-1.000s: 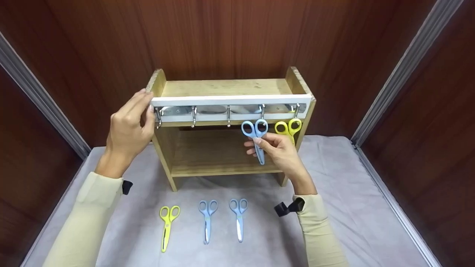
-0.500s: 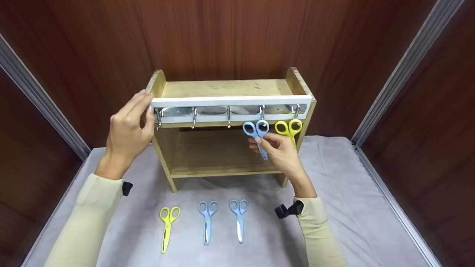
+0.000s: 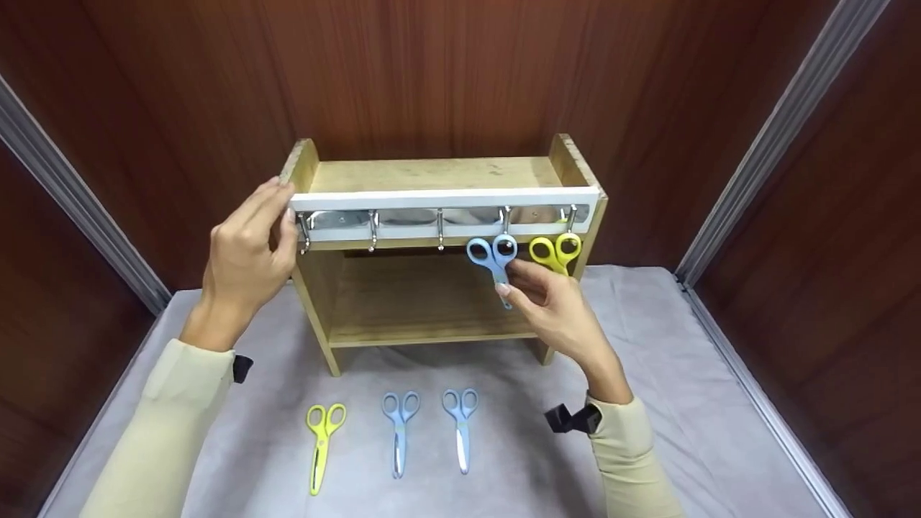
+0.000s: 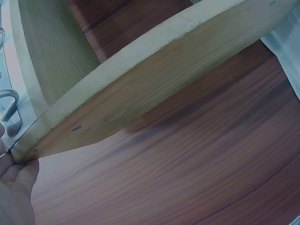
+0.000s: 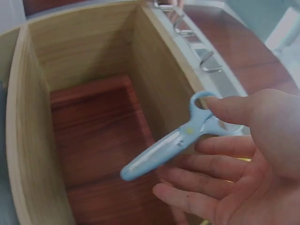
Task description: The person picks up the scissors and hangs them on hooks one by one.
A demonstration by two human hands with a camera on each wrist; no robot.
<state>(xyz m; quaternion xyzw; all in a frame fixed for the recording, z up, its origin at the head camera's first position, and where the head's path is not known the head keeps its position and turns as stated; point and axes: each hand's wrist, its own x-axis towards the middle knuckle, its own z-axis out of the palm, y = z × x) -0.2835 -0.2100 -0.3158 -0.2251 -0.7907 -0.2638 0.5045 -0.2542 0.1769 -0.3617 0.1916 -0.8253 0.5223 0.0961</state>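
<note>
My left hand (image 3: 248,241) grips the front left corner of a wooden shelf (image 3: 439,173), beside the end of its white hook rail (image 3: 403,196). Blue scissors (image 3: 498,262) hang handles up, one ring around the second hook from the right. Close to their blades is my right hand (image 3: 565,309), its thumb tip overlapping them. In the right wrist view the other fingers (image 5: 201,185) lie loosely extended beside the blue scissors (image 5: 161,150). On the rightmost hook hang yellow scissors (image 3: 555,252), their blades hidden behind my right hand.
Yellow scissors (image 3: 320,446) and two blue scissors (image 3: 400,432) lie in a row on the grey cloth (image 3: 252,432) before the shelf. The three left hooks (image 3: 374,230) bear nothing. Dark wooden panels (image 3: 432,72) stand behind and at both sides.
The blue scissors came onto the hook, and my right hand loosened and shifted slightly down and right. My left hand stayed at the shelf corner. The whole view shifted a little.
</note>
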